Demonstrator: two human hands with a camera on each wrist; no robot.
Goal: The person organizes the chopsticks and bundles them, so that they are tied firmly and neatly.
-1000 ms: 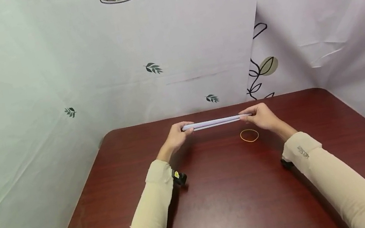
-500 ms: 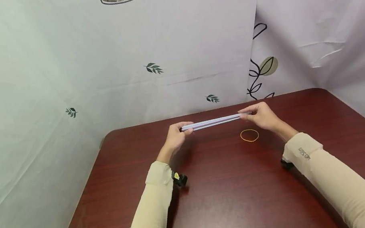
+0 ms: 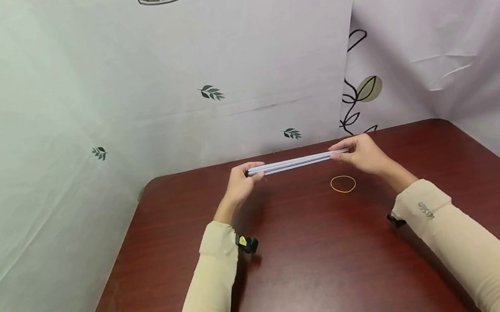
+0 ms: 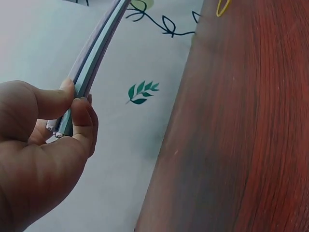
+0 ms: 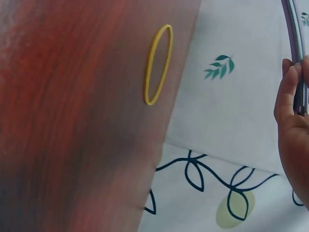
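A small bundle of slim, faceted, pencil-like sticks [image 3: 296,162] in pale lilac and pale green is held level over the far part of the table. My left hand [image 3: 240,183] pinches its left end between thumb and fingers. The right hand [image 3: 365,155] grips the other end the same way. In the left wrist view, the blunt tips of the sticks [image 4: 99,46] poke out below the thumb and fingers. A yellow rubber band [image 3: 343,184] lies on the table in front of the right hand, apart from both hands.
The dark red wooden table [image 3: 321,277] ends at a back edge just beyond the hands. Behind it hangs a pale wall covering [image 3: 238,57] printed with leaves and jars. Each wrist carries a small black camera [image 3: 247,244].
The bundle has risen slightly, its right end a little more, with both hands still on it. My right hand has shifted slightly up and right in the head view.
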